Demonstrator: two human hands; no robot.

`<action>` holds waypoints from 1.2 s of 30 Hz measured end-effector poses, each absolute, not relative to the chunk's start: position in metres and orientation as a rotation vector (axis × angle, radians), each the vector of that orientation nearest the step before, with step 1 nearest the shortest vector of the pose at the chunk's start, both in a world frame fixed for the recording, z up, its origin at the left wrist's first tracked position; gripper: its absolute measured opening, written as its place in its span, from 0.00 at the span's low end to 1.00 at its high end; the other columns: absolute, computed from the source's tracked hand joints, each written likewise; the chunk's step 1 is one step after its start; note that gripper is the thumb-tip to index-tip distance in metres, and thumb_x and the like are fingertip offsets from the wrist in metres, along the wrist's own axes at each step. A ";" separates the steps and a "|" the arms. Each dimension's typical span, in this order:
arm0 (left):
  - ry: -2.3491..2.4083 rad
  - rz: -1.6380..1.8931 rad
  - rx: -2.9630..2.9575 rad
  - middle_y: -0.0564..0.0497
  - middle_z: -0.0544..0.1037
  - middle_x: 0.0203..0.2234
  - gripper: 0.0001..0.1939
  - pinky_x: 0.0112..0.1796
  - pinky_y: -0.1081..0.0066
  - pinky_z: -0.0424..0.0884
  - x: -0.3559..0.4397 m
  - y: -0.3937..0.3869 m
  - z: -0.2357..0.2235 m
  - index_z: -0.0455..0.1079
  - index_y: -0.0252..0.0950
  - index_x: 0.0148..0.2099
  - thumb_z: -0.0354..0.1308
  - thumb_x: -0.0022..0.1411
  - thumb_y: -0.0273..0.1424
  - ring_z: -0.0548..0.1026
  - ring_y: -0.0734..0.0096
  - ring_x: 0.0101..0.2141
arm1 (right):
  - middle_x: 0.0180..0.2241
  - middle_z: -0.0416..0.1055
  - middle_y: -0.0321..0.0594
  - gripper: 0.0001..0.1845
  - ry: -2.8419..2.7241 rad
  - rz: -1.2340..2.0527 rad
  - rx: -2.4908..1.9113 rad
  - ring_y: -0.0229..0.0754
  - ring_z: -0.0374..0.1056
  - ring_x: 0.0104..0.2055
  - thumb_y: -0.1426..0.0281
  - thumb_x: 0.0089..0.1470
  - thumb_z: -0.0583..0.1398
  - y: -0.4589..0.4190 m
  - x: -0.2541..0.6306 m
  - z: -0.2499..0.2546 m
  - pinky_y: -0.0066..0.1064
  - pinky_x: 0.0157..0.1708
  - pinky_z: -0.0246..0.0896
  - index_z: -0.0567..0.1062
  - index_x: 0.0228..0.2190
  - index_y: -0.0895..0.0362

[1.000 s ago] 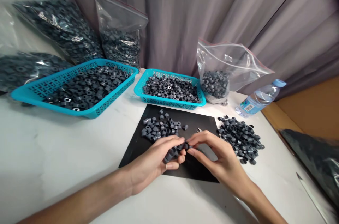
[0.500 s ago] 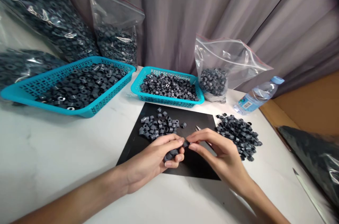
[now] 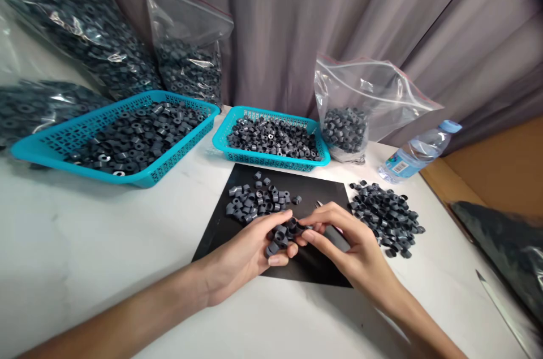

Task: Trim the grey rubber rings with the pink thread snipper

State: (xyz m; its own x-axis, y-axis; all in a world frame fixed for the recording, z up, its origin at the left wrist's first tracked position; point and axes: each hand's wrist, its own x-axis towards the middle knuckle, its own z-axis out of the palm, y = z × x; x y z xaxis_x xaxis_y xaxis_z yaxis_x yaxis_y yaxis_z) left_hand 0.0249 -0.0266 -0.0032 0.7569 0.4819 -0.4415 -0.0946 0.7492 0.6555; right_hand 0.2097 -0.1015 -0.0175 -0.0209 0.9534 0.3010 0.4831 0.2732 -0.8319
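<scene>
Cupped above the black mat [image 3: 314,268], my left hand [image 3: 254,240] holds several small dark grey ring-shaped pieces [image 3: 280,236] in its palm and fingers. The thumb and fingertips of my right hand [image 3: 343,237] pinch one dark grey piece [image 3: 304,227] at the edge of that handful. Behind my left hand lies a loose pile of grey ring pieces [image 3: 258,200] on the mat. Partly hidden by my right hand, a pointed metal tool [image 3: 319,204] rests on the mat. A second pile of grey rings [image 3: 386,215] lies on the white table right of my right hand.
Two turquoise baskets [image 3: 156,175] [image 3: 271,160] full of grey pieces stand behind the mat. Clear zip bags of pieces [image 3: 186,65] [image 3: 345,127] stand at the back. A water bottle [image 3: 419,152] is at the right, and a pointed strip [image 3: 500,308] lies near the right edge.
My left thumb has lifted off the pinched piece and the left hand has opened, showing more rings in it. My right fingertips have shifted slightly right with a piece.
</scene>
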 end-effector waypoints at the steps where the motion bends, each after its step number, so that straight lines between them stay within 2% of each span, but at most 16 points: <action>1: 0.643 0.330 0.651 0.50 0.71 0.31 0.13 0.27 0.76 0.57 0.025 -0.026 -0.003 0.74 0.32 0.40 0.58 0.66 0.39 0.66 0.76 0.31 | 0.37 0.72 0.39 0.08 -1.645 0.673 -1.340 0.40 0.69 0.37 0.67 0.61 0.62 -0.102 0.210 -0.017 0.32 0.40 0.67 0.79 0.42 0.51; 6: 0.664 0.346 0.658 0.50 0.71 0.32 0.12 0.27 0.77 0.58 0.024 -0.025 -0.008 0.74 0.31 0.39 0.59 0.64 0.37 0.66 0.76 0.31 | 0.38 0.73 0.38 0.10 -1.665 0.781 -1.300 0.40 0.69 0.39 0.66 0.62 0.62 -0.104 0.213 -0.013 0.33 0.43 0.66 0.80 0.45 0.48; 10: 0.659 0.355 0.656 0.49 0.72 0.33 0.13 0.26 0.77 0.57 0.023 -0.025 -0.009 0.74 0.31 0.38 0.57 0.66 0.36 0.67 0.76 0.30 | 0.39 0.76 0.38 0.11 -1.624 0.769 -1.331 0.40 0.70 0.39 0.66 0.61 0.63 -0.106 0.214 -0.012 0.33 0.43 0.66 0.78 0.46 0.48; 14: 0.643 0.339 0.644 0.49 0.71 0.32 0.13 0.24 0.79 0.54 0.025 -0.025 -0.008 0.75 0.30 0.39 0.56 0.67 0.35 0.66 0.78 0.29 | 0.39 0.75 0.38 0.07 -1.531 0.697 -1.303 0.41 0.70 0.39 0.68 0.61 0.63 -0.109 0.211 -0.012 0.32 0.41 0.67 0.77 0.43 0.50; 17: 0.655 0.323 0.610 0.50 0.70 0.31 0.11 0.22 0.80 0.51 0.026 -0.025 -0.009 0.74 0.30 0.37 0.57 0.66 0.34 0.64 0.81 0.27 | 0.40 0.74 0.39 0.05 -1.553 0.611 -1.234 0.43 0.70 0.43 0.71 0.61 0.62 -0.110 0.205 -0.013 0.34 0.43 0.67 0.77 0.40 0.51; 24: 0.617 0.376 0.563 0.56 0.65 0.26 0.07 0.21 0.79 0.50 0.025 -0.026 -0.014 0.72 0.33 0.35 0.61 0.63 0.32 0.59 0.82 0.24 | 0.43 0.70 0.41 0.13 -1.766 0.478 -1.200 0.43 0.68 0.45 0.74 0.61 0.62 -0.112 0.189 -0.017 0.35 0.46 0.64 0.78 0.46 0.48; 27: 0.628 0.374 0.527 0.57 0.64 0.25 0.07 0.22 0.79 0.50 0.026 -0.028 -0.015 0.71 0.33 0.35 0.61 0.62 0.32 0.58 0.81 0.24 | 0.42 0.71 0.40 0.13 -1.793 0.428 -1.219 0.43 0.67 0.44 0.73 0.62 0.62 -0.112 0.185 -0.021 0.35 0.45 0.63 0.78 0.47 0.48; 30: 0.652 0.347 0.516 0.55 0.65 0.26 0.10 0.21 0.78 0.50 0.029 -0.029 -0.017 0.71 0.32 0.35 0.57 0.65 0.34 0.58 0.81 0.24 | 0.39 0.73 0.40 0.12 -1.762 0.448 -1.274 0.43 0.68 0.41 0.71 0.61 0.62 -0.110 0.182 -0.025 0.35 0.42 0.63 0.77 0.47 0.51; 33: 0.623 0.366 0.585 0.54 0.65 0.28 0.09 0.21 0.78 0.48 0.031 -0.031 -0.017 0.71 0.31 0.34 0.54 0.66 0.31 0.57 0.81 0.24 | 0.36 0.73 0.38 0.11 -1.689 0.506 -1.295 0.43 0.68 0.39 0.70 0.61 0.63 -0.109 0.179 -0.028 0.34 0.40 0.63 0.75 0.47 0.52; 36: 0.572 0.380 0.662 0.54 0.64 0.29 0.07 0.21 0.79 0.46 0.032 -0.031 -0.016 0.70 0.31 0.35 0.56 0.65 0.29 0.56 0.81 0.25 | 0.35 0.74 0.36 0.09 -1.599 0.555 -1.311 0.42 0.68 0.38 0.69 0.61 0.63 -0.110 0.178 -0.029 0.33 0.38 0.63 0.75 0.44 0.51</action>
State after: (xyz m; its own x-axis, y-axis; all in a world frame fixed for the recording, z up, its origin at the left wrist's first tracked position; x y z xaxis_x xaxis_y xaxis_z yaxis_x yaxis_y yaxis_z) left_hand 0.0319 -0.0313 -0.0165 0.7816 0.5001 -0.3730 -0.1494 0.7305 0.6664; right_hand 0.1782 -0.1096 -0.0293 0.0377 0.9224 0.3843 0.4861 0.3191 -0.8136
